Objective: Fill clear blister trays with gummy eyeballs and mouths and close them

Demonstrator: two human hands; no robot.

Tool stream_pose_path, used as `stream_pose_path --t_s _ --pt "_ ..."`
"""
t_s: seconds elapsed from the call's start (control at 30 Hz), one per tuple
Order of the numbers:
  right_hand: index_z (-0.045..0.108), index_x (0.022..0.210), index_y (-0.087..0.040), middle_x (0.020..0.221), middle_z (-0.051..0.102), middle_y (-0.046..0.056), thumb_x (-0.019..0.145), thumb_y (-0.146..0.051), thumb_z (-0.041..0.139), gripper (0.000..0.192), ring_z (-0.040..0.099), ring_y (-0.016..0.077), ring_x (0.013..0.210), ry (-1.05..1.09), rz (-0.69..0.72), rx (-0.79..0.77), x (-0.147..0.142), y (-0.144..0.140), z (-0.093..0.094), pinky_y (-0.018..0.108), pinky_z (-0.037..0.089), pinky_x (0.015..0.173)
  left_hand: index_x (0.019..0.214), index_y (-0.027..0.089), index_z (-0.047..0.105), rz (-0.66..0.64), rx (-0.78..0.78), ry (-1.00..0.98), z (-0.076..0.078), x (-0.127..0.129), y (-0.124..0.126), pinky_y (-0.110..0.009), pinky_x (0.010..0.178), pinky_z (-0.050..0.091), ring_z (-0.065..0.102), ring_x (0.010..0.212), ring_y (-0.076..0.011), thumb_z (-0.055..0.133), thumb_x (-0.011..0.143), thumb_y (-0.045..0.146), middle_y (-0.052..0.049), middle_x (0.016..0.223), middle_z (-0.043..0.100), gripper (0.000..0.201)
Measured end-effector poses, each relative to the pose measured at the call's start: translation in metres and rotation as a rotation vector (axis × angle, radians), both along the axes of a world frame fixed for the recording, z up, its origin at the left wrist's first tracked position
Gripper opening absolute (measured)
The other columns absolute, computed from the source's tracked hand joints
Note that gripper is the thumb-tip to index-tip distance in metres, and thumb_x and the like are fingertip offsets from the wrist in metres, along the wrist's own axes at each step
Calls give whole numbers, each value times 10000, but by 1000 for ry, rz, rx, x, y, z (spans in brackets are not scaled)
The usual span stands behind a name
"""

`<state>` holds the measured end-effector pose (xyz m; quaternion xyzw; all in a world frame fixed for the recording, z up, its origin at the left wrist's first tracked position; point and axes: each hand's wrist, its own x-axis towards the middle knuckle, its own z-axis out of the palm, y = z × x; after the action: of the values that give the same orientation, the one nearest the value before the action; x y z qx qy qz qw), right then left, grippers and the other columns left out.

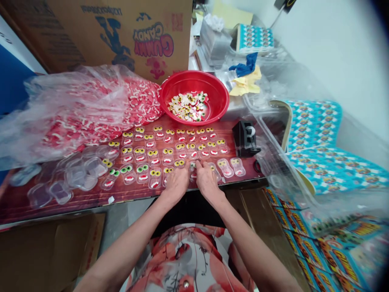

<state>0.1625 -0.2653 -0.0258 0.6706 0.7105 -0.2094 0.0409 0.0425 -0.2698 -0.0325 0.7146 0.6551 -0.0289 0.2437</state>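
At the table's front edge, my left hand [178, 178] and my right hand [209, 179] meet over a small clear plastic tray [193, 175]. The fingers of both are drawn together at the tray's upper part, and they cover whatever is pinched there. Around them, rows of similar trays hold gummy candy eyes [155, 172] with yellow or green rings and red-and-white gummy mouths [155, 185]. Right of my right hand, two trays [225, 168] contain yellow eyes but show no red mouth. A red basin [224, 106] behind the rows holds loose gummy eyes [188, 105].
A large plastic bag of red-and-white gummies [121, 101] lies back left, before a cardboard box [91, 36]. Clear tray pieces [77, 172] are heaped at left. A black tape dispenser [244, 138] stands at right, near a clear bin with blue printed sheets [316, 125].
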Motion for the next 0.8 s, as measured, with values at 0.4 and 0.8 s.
stream_pose_path --t_s 0.4,0.8 --pt "449 1455 -181 1264 572 194 972 -177 394 486 694 240 829 -88 62 29 24 -38 -1 321 528 658 1516 153 381 -54 -47 -44 -8 14 -24 -410 800 500 714 917 -353 420 987 291 -216 951 736 548" --pt "562 1368 -185 1271 591 162 940 -145 440 447 660 249 937 150 -42 104 35 -44 -7 355 530 762 1334 160 586 299 -2 -622 -17 -2 -28 -340 830 498 687 922 -244 435 975 317 -149 1008 734 420"
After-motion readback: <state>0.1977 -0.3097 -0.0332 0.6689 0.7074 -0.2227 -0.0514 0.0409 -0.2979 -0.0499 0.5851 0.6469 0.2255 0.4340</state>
